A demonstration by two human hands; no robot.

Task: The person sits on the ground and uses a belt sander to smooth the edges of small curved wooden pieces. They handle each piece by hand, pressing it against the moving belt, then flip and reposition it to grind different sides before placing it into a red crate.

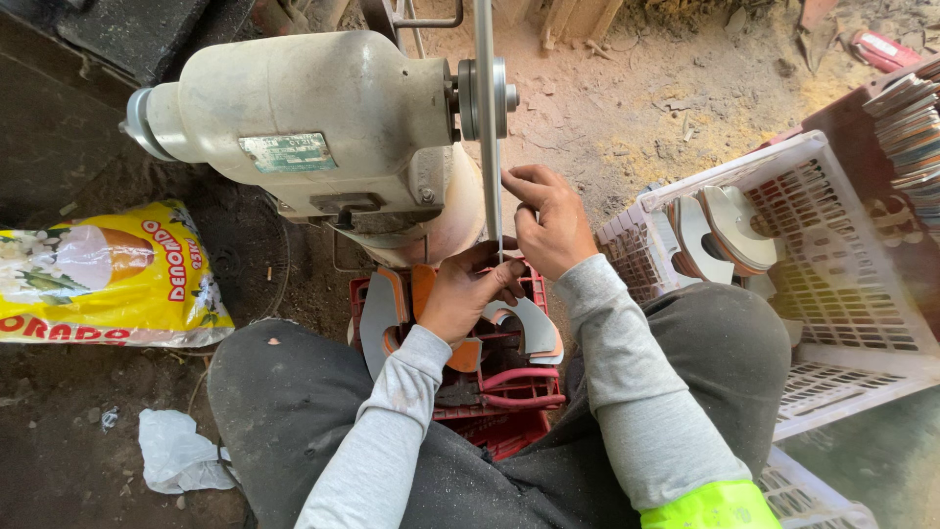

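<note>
A cream electric motor (304, 122) with a pulley (485, 98) drives a narrow upright belt (488, 176). My left hand (468, 294) and my right hand (548, 220) together pinch a thin flat curved piece edge-on against that belt. Below my hands sits a red crate (509, 397) holding several grey and orange C-shaped flat pieces (534, 328). Whether the belt is running cannot be told. My knees frame the crate on both sides.
A white plastic crate (832, 245) at right holds more curved pieces (729, 230). A stack of flat pieces (916, 122) stands at far right. A yellow sack (108, 279) lies at left, crumpled white plastic (176, 451) on the dirt floor.
</note>
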